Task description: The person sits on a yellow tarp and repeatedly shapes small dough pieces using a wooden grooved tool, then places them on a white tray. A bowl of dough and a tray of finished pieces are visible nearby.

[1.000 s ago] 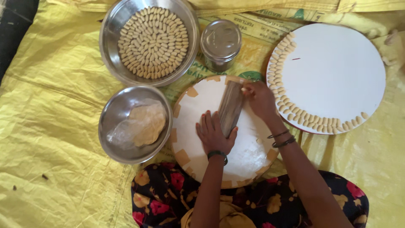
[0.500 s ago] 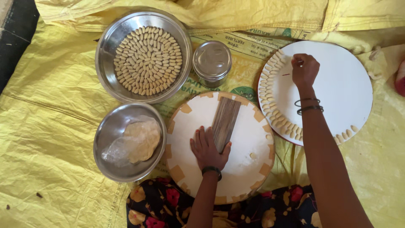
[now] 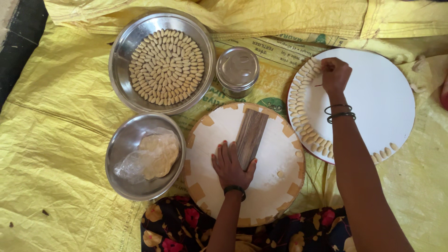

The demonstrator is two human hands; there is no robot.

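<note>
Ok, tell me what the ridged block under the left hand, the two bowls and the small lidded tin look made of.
Ridged block: looks like unfinished brown wood, with grain lines along it. Two bowls: probably stainless steel, silvery, with shiny rims. Small lidded tin: likely the same metal, its lid showing reflections. Left hand rests beside the block.

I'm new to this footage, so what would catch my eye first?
The round steel dish at upper left, packed with rings of small pale dough pieces. At right, the right hand touches a curved row of similar pieces on the round white board. The left hand rests beside a ridged wooden block on the centre board.
</note>
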